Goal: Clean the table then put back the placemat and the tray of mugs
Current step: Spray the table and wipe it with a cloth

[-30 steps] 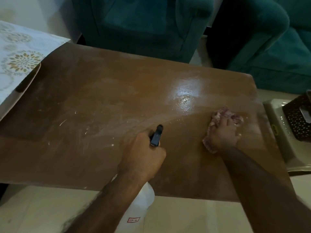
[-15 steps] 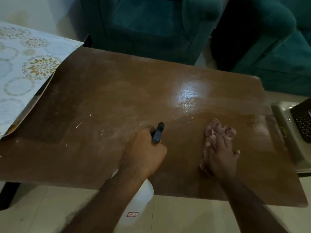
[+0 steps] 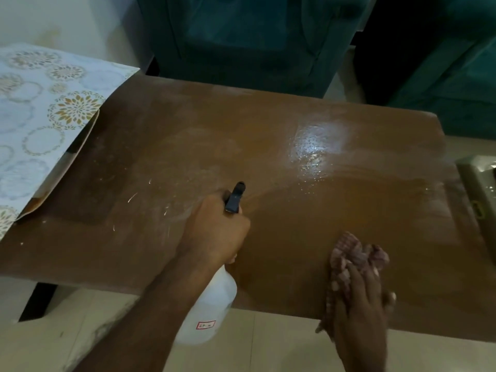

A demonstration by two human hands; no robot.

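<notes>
We are at the wiping stage. The left hand [image 3: 214,232] is curled round the neck of the spray bottle [image 3: 212,310], with the nozzle pointing out over the table [image 3: 188,135]. The right hand [image 3: 359,304] has its fingers straight and close together, pressing the cloth [image 3: 349,251] flat at the near edge, right of centre. A wet patch [image 3: 314,146] shines on the far right of the top, and dusty streaks [image 3: 166,210] mark the left half. The placemat [image 3: 35,130] lies at the left end, its edge overlapping the top. A pale tray-like object [image 3: 477,183] sits just off the right end; we see no mugs. We judge it best to spray lightly ahead of the cloth, then wipe in overlapping strokes toward the dusty left with even pressure. We lift the placemat clear before wiping beneath it, and we let the top dry before anything goes back
</notes>
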